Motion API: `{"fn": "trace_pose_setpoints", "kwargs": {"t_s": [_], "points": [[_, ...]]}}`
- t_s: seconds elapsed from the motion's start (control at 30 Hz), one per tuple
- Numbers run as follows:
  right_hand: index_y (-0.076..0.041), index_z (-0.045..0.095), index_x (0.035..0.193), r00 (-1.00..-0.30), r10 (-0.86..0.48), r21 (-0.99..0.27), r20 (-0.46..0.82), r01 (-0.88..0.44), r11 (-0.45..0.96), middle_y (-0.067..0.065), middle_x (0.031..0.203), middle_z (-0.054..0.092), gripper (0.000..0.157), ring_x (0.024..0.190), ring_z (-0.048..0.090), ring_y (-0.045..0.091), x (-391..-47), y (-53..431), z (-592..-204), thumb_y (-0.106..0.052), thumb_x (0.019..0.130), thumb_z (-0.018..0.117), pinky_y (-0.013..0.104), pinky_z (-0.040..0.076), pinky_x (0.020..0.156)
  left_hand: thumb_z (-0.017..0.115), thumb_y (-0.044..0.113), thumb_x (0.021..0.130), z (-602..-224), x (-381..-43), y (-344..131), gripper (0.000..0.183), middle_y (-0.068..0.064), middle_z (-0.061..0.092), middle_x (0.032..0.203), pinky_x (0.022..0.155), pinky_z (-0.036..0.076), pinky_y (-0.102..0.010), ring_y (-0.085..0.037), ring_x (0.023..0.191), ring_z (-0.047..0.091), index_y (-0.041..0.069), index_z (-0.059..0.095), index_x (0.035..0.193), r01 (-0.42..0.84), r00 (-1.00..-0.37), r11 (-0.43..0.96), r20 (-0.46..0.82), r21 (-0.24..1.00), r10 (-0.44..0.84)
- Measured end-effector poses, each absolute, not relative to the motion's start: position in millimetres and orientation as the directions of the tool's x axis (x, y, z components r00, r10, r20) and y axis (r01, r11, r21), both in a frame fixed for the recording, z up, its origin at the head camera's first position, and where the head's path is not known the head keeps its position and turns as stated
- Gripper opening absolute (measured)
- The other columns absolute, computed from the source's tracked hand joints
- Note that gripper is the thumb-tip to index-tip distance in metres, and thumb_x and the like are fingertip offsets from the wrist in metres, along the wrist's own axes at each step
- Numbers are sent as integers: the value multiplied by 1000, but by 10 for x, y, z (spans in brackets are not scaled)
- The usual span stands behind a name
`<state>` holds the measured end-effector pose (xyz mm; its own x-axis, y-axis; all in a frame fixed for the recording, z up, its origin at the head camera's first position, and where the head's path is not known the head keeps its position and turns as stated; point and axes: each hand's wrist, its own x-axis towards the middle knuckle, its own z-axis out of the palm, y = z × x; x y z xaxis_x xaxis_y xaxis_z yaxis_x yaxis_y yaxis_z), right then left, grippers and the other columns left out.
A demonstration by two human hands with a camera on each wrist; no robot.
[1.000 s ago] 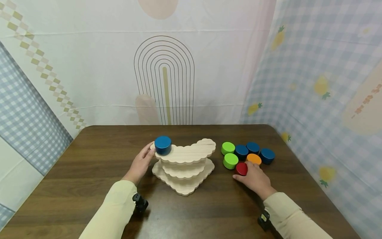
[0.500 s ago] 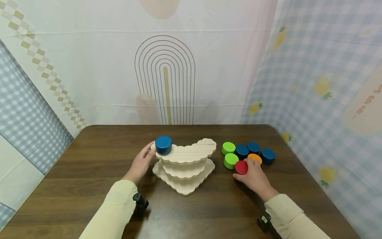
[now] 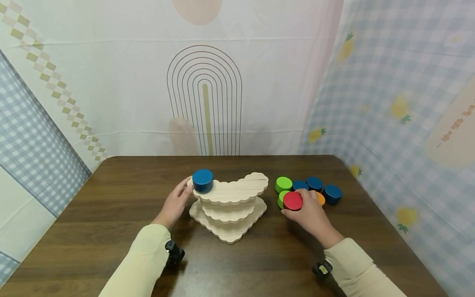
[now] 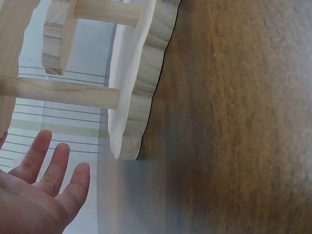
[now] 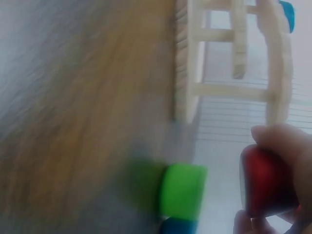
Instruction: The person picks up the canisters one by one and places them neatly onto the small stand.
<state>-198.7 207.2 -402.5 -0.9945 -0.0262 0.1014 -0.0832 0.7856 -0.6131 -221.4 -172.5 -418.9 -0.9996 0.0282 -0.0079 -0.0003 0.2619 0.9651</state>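
now | right hand [image 3: 309,214] pinches red round wooden disc [image 3: 292,201], lifted just off the table beside the green disc [image 3: 283,184] | left hand [image 3: 174,204] fingers straight, steadying tiered scalloped wooden stand [image 3: 231,194] | disc likely light, stiff, glossy — slippery; hold by rim

Pale yellow long sleeves [image 3: 141,264], small black wrist-mounted cameras [image 3: 174,252], bare hands.
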Motion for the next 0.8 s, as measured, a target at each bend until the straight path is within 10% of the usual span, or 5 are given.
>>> {"fn": "trace_pose_setpoints", "kwargs": {"t_s": [0.8], "points": [[1,44,132,-987,-66,-690,144,-148,708,23,129,39,70,108,50,38,-2110,1595,-3654,-33,80,78,49,53,83,40,42,103,-4199,-2209,-1703,55,-17,35,152,105,33,-60,-39,135,37,16,31,151,-15,-1000,229,-21,973,24]]}}
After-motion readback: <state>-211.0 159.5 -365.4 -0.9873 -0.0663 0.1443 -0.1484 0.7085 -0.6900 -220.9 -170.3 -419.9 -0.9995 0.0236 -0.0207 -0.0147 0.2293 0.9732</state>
